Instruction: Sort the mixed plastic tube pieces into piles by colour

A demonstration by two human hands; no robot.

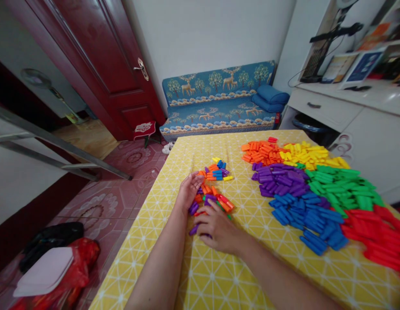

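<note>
Small tube-shaped plastic pieces, much like pen caps, lie in a mixed heap [207, 189] of orange, purple, blue, red, green and yellow on the yellow patterned tablecloth [245, 267]. My left hand [188, 192] is open along the heap's left edge, its fingers stretched out beside the orange and purple pieces. Over the near side of the heap is my right hand [218, 227], its fingers spread and bent down among the pieces. A purple piece [193, 230] lies by its fingertips. Some pieces are hidden beneath this hand.
Sorted piles stand on the table's right: orange [262, 153], yellow [309, 155], purple [280, 178], green [345, 187], blue [308, 217] and red [377, 234]. A blue sofa [215, 116] is beyond. Bags [85, 258] lie on the floor at left, near a metal ladder [57, 146].
</note>
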